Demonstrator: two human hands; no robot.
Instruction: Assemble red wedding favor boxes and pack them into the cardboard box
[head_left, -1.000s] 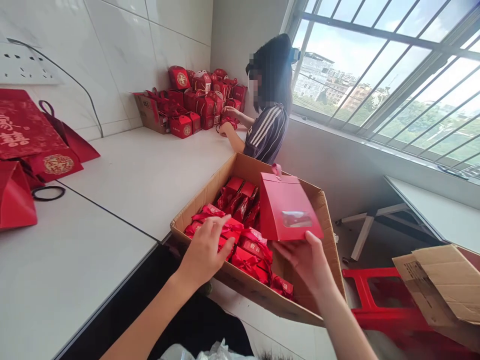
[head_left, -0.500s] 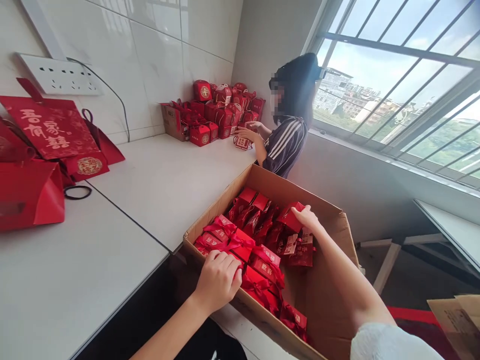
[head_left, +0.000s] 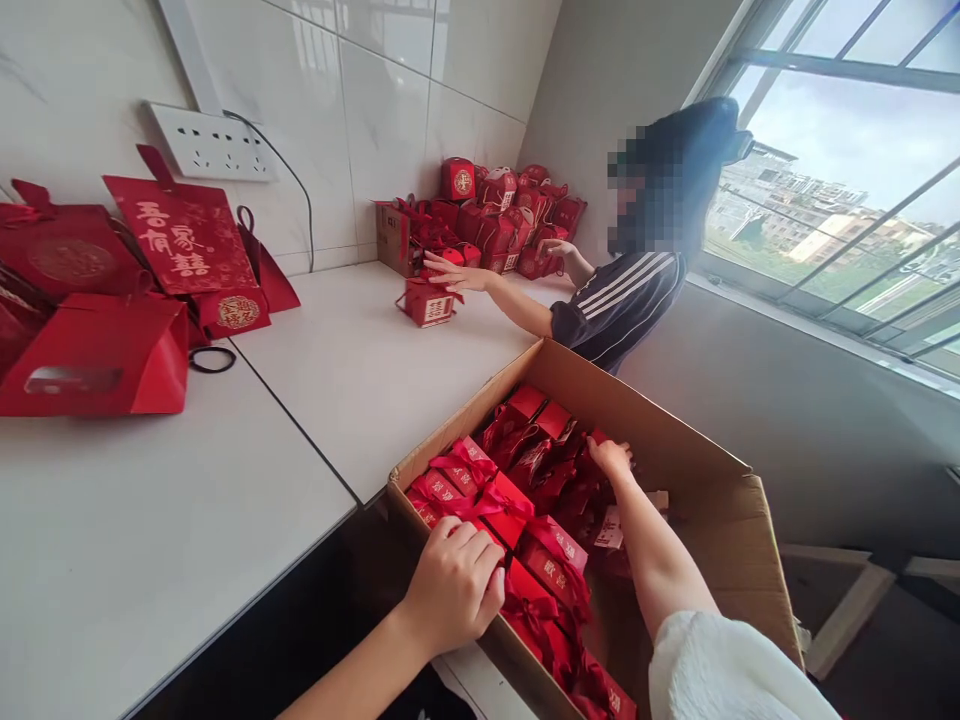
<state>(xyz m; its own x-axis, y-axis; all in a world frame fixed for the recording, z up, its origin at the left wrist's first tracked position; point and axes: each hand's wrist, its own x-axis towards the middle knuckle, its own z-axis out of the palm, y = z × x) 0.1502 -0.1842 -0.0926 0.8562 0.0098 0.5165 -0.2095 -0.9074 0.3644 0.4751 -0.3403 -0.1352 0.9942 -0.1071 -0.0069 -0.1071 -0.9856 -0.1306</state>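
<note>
A large open cardboard box (head_left: pixel 750 560) stands in front of me, tilted in my view. My left hand (head_left: pixel 457 580) is curled over its near wall, fingers closed round the edge. Just inside lie red gift boxes with ribbon bows (head_left: pixel 506 505), in rows. My right hand (head_left: pixel 611 458) reaches into the far part of the carton. Its fingers close on a red gift box (head_left: pixel 598 437), mostly hidden under the hand. Darker red gift boxes (head_left: pixel 551 420) stand packed to its left, and pale tags (head_left: pixel 609 528) show below the wrist.
Across the white table (head_left: pixel 315 330), a co-worker (head_left: pixel 630 290) has one hand over a small red box (head_left: pixel 431 303). Behind, red boxes (head_left: pixel 480 220) are piled against the wall. Larger red gift bags (head_left: pixel 180 235) stand left, near a black ring (head_left: pixel 212 360) and a power strip (head_left: pixel 210 145).
My right hand has lowered the red gift box deeper into the carton. The co-worker's hand and a small red box have moved left across the table. My view has turned left.
</note>
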